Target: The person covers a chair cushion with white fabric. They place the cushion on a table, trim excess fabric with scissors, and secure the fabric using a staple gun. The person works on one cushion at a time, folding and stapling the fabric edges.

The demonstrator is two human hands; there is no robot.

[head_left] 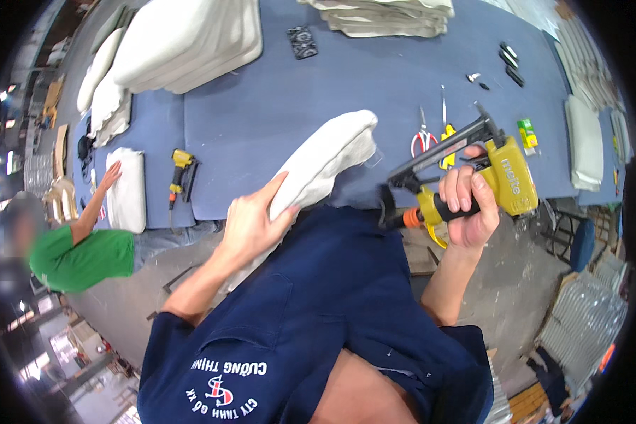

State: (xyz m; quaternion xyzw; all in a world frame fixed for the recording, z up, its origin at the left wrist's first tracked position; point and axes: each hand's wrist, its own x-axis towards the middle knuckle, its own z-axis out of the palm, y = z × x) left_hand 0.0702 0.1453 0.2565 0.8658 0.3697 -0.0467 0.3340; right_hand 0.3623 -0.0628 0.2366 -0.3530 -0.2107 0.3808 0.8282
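Note:
My left hand (253, 222) grips a white fabric-covered cushion pad (325, 157) by its near part, thumb on one side and fingers on the other. The pad is held tilted on its edge, its far end over the blue table (261, 106). In my right hand (466, 205) is a yellow and black staple gun (510, 177), my fingers wrapped round its black handle. An orange hose fitting shows at the handle's lower end. The gun's dark magazine points left, toward the pad, and stands apart from it.
Red-handled scissors (423, 143), a yellow-handled screwdriver (447, 134) and a green and yellow box (527, 134) lie beyond the gun. Stacked white pads (191, 42) stand far left. Another staple gun (181, 173) rests near a co-worker in green (92, 258), whose hand touches a pad (127, 189).

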